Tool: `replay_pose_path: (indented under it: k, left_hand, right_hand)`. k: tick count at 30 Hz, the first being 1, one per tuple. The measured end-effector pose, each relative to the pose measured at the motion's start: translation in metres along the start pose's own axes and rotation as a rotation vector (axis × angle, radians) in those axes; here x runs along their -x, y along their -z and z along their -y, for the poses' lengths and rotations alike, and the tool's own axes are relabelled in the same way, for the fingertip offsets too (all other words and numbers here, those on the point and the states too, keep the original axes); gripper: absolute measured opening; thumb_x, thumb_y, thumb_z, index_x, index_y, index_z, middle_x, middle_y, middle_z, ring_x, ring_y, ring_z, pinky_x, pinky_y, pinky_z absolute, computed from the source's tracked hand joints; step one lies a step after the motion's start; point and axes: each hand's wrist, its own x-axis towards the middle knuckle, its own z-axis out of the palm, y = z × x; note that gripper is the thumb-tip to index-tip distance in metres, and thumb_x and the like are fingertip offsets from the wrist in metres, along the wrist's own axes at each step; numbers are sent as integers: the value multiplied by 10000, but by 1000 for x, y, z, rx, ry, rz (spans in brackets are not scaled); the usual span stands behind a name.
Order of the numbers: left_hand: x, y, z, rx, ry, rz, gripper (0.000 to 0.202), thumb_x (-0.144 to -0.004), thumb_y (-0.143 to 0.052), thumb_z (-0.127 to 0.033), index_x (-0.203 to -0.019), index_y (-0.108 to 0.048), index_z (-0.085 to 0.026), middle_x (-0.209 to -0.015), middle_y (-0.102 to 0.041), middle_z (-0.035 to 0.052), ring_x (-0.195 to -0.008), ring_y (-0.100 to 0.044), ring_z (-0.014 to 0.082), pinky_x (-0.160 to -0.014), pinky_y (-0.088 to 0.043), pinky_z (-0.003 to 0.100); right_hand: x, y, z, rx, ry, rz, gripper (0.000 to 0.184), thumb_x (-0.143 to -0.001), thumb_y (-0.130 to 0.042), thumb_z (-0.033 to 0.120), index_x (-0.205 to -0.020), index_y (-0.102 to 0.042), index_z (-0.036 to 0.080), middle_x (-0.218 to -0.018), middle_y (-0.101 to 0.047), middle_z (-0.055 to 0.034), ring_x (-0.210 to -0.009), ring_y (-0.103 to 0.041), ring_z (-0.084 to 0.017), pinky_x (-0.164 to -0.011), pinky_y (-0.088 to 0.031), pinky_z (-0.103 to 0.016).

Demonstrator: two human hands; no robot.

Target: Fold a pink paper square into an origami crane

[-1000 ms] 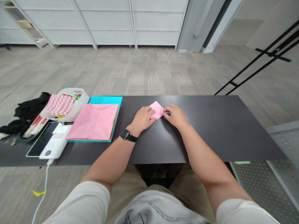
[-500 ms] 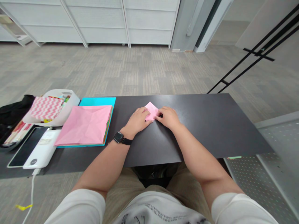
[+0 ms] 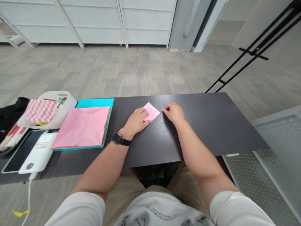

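A small folded square of pink origami paper (image 3: 152, 112) lies turned cornerwise on the dark table. My left hand (image 3: 137, 121) holds it down from the left, fingers over its left part and thumb along its lower edge, so that side is hidden. A black watch is on the left wrist. Just beyond the paper's right corner is my right hand (image 3: 173, 113), thumb and fingertips drawn together in a pinch, with a narrow gap to the paper. Nothing shows between those fingertips.
Left on the table (image 3: 211, 125), a larger creased pink sheet (image 3: 81, 127) tops a paper stack over a blue sheet (image 3: 95, 102). Beside it are a white basket (image 3: 70, 108), a phone (image 3: 22, 150) and a white power bank (image 3: 37, 153) with its cable.
My right hand has let go of the paper's right corner and moved slightly right. My left hand stays on the paper. The whole view has shifted a little.
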Motion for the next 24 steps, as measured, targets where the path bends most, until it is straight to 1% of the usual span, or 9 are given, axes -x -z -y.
replay_pose_path:
  k: [1, 3, 6, 8, 13, 18, 21, 24]
  left_hand:
    - [0, 0, -1, -2, -1, -4, 348, -945, -770, -446, -1202, -734, -214, -1424, -639, 130, -1358, -579, 343, -1173, -512, 507]
    - [-1, 0, -4, -15, 4, -19, 306, -966, -741, -435, -1170, -738, -206, -1387, -650, 130, -1331, -590, 334, -1170, -508, 496]
    - [-4, -1, -12, -56, 47, -57, 224, -1006, -676, -379, -1115, -739, -194, -1289, -671, 127, -1241, -618, 311, -1145, -507, 479]
    - [-6, -2, -18, -84, 93, -80, 206, -1009, -668, -373, -1090, -735, -195, -1246, -673, 122, -1185, -624, 306, -1107, -516, 474]
    - [-10, -3, -29, -113, 188, -84, 260, -972, -721, -441, -1086, -719, -207, -1232, -657, 125, -1141, -615, 330, -1035, -528, 496]
    - [-11, -4, -28, -106, 187, -94, 266, -966, -725, -456, -1084, -711, -218, -1224, -648, 129, -1144, -606, 345, -1024, -527, 513]
    - [-11, -5, -21, -79, 156, -89, 291, -951, -752, -481, -1090, -710, -229, -1234, -644, 120, -1169, -603, 339, -1054, -522, 510]
    - [-8, -1, -15, -44, 109, -63, 325, -932, -778, -463, -1140, -711, -223, -1337, -621, 127, -1270, -577, 340, -1147, -484, 518]
  right_hand:
    - [0, 0, 0, -22, 13, -19, 148, -946, -799, 337, -851, -756, 231, -987, -728, -73, -896, -643, -242, -798, -460, -361]
    - [2, 0, 4, -87, 109, -30, 112, -953, -782, 296, -867, -753, 229, -979, -716, -62, -905, -645, -229, -826, -470, -348]
    - [8, -5, 13, -147, 303, 33, 52, -944, -771, 228, -893, -770, 235, -955, -707, -43, -926, -652, -215, -852, -472, -330]
    - [11, -10, 18, -143, 349, 81, 51, -942, -770, 212, -912, -795, 245, -946, -713, -39, -928, -658, -217, -855, -472, -331]
    - [14, -16, 22, -136, 322, 113, 70, -943, -774, 220, -957, -829, 262, -970, -734, -38, -950, -675, -218, -881, -487, -336]
    - [14, -13, 24, -96, 290, 135, 75, -951, -763, 244, -914, -823, 267, -995, -743, -39, -976, -677, -227, -891, -485, -349]
    - [13, -12, 24, -72, 291, 147, 84, -958, -757, 254, -911, -824, 270, -1014, -744, -42, -983, -676, -231, -884, -478, -355]
    - [13, -12, 25, -70, 292, 152, 79, -959, -764, 259, -909, -824, 271, -1015, -745, -42, -992, -676, -234, -883, -475, -356]
